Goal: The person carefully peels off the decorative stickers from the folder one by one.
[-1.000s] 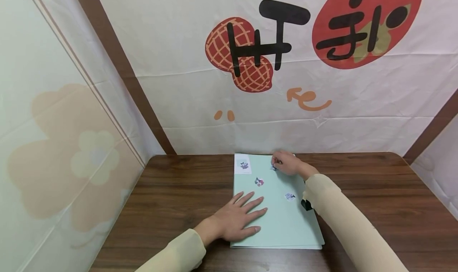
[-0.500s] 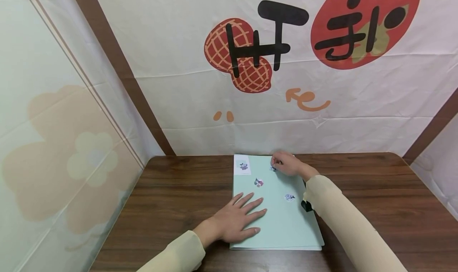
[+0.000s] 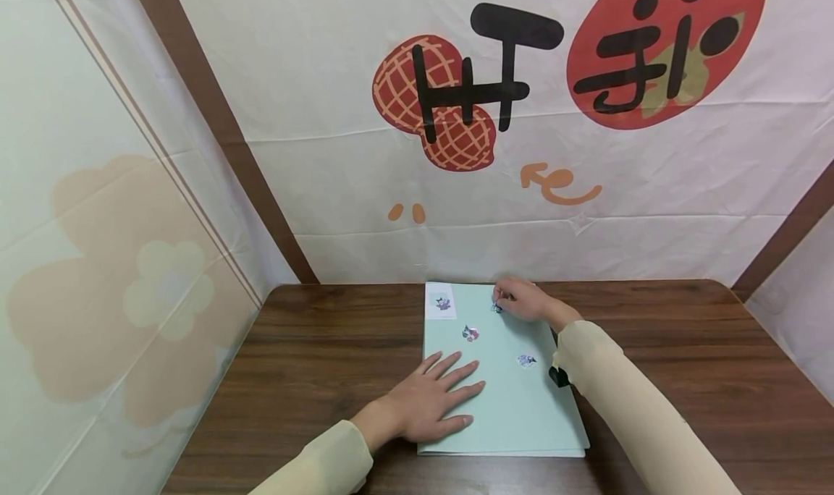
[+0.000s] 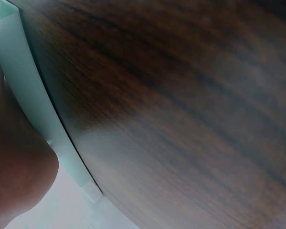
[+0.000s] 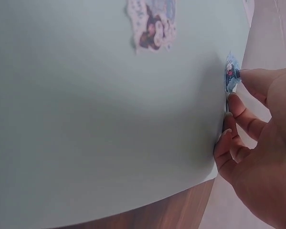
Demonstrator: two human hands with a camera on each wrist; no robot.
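A pale mint-green folder [image 3: 521, 419] lies on the table. My left hand [image 3: 431, 402] rests flat on its lower left part, fingers spread; the left wrist view catches only part of that hand [image 4: 26, 174]. Near the folder's far edge, my right hand [image 3: 524, 301] pinches a small blue-and-black cartoon sticker [image 5: 231, 75] between thumb and index finger. Close up, the sticker stands at the folder's surface, and the other fingertips touch the folder. Two more cartoon stickers, one pink and purple [image 3: 470, 333] and one bluish [image 3: 526, 361], lie on the folder.
A white card with a purple cartoon figure [image 3: 440, 301] covers the folder's far left corner. Brown wood-grain table [image 3: 326, 350] surrounds the folder. A printed cloth [image 3: 352, 249] hangs directly behind the table's far edge. A dark object [image 3: 558, 376] shows at my right wrist.
Almost nothing moves. My right fingers make a slight shift at the sticker, while the left hand stays in place on the folder. The whole view drifts a little.
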